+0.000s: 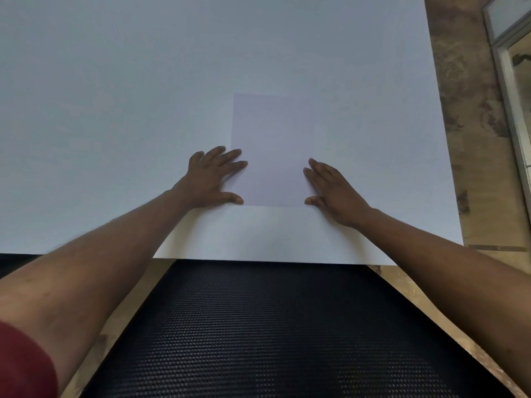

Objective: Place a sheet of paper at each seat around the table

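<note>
White table (pixel 115 96) fills the upper two thirds of the frame; its near edge runs across the lower middle, and its right edge slants from the top right down to a corner at mid right. Wide bare surface lies to the left of, above and to the right of the hands. Black mesh chair back (pixel 258 334) occupies the bottom centre, its top edge meeting the table's near edge in this view; whether they touch cannot be told. Tan mottled floor (pixel 482 139) shows along the right side and in strips on either side of the chair. A metal-framed panel (pixel 514 81) stands at the far upper right. Sheet of paper (pixel 270 150) lies flat at frame centre, faintly lilac against the table, long side running away from the viewer, near edge parallel to the table edge and set back from it by a band of bare table. Left hand (pixel 214 176) rests palm down at the sheet's lower left, fingers straight and spread, fingertips over the left edge, thumb at the bottom left corner; nothing gripped. Right hand (pixel 330 188) rests palm down at the lower right, fingers straight, tips at the right edge, thumb near the bottom right corner; nothing gripped. Dark red sleeve (pixel 23 363) sits at the bottom left corner.
</note>
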The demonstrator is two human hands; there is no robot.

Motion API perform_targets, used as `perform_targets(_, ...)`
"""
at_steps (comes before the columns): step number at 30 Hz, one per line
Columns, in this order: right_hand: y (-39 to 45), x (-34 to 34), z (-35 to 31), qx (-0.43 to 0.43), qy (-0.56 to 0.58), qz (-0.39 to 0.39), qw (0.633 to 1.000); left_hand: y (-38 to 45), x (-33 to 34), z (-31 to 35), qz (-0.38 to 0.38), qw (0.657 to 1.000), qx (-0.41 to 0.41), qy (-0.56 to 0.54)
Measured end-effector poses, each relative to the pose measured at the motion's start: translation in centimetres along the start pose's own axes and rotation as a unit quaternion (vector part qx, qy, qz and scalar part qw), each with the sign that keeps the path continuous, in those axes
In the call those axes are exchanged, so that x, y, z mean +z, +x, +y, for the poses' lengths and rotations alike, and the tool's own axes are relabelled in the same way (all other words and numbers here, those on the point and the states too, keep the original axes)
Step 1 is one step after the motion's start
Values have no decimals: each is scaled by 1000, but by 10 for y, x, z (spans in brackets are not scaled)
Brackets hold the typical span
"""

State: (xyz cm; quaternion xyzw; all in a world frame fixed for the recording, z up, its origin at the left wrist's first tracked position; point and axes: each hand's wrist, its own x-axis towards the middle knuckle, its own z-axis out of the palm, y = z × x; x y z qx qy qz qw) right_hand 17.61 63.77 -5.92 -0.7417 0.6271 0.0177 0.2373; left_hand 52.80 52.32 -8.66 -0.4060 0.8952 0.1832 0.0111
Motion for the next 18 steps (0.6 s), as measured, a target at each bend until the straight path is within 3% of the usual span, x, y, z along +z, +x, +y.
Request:
perform_targets(6, 1, 1, 2, -7, -7, 1, 1000, -2, 0, -1, -4, 1000, -8, -3)
perform_targets(10, -1, -1, 3, 9, 63, -2, 998, -2, -6, 3, 7, 1000, -11, -5)
perform_targets(13, -5, -11, 0, 20, 104, 39, 994, -6, -14, 7, 27, 999, -24, -21)
perform_targets(18, -8, -30, -18, -11, 41, 125, 991, -5, -32, 27, 100, 993, 24, 56)
